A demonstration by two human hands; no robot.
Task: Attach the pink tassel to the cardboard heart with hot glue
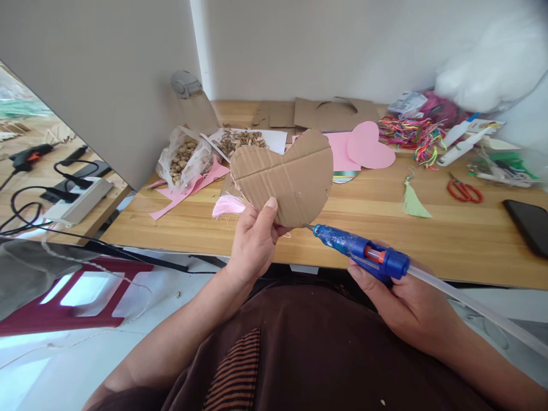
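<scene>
A brown cardboard heart [289, 180] is held up over the front of the table, pinched at its lower left edge by my left hand [254, 242]. A pink tassel [229, 206] shows just left of that hand. My right hand [398, 294] is wrapped round a blue glue gun [355, 245] with a long clear glue stick [475, 305] out of its back. The gun's nozzle is at the heart's bottom edge; whether it touches is too small to tell.
On the wooden table [377, 228] lie a bag of shells [184, 160], a pink paper heart [370, 145], colourful threads [413, 134], a green tassel [414, 200], red scissors [466, 189] and a black phone [528, 225]. A power strip [81, 200] sits at left.
</scene>
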